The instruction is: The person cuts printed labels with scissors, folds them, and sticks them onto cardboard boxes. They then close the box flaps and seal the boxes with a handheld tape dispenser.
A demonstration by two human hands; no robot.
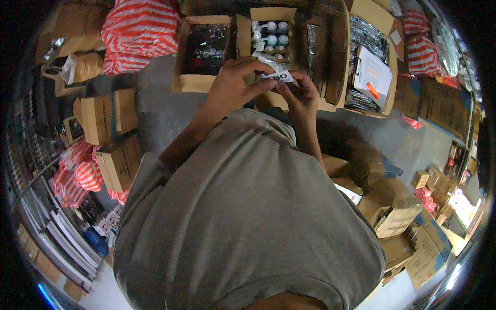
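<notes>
A small white label (283, 76) with bold black print is pinched between both hands in front of me. My left hand (241, 79) grips its left side with thumb and fingertips. At its right edge, my right hand (303, 91) holds on with thumb and forefinger. Just beyond the hands stands an open cardboard box (273, 13) with several capped bottles (272, 40) in it. My fingers hide the front part of that box. To its left is another open box (202, 83) containing dark plastic-wrapped goods (207, 48).
A clipboard with papers (372, 73) and an orange marker (373, 90) lies on wrapped goods in an open carton at right. Red-and-white striped bags (141, 35) stand at upper left. Cartons (118, 159) are stacked at left; opened cartons (399, 221) lie at lower right.
</notes>
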